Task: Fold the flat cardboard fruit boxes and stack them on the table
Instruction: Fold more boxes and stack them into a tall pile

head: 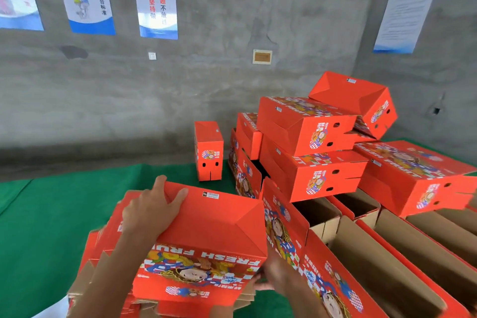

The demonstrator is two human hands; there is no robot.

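Keep left hand fingers spread flat on the box, right hand, grip unclear, tucking the 4 o'clock flap squarely.

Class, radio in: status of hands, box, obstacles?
Left hand flat, pressing the box top. Right hand at its near corner, grip unclear. Folded stack beyond; path clear.
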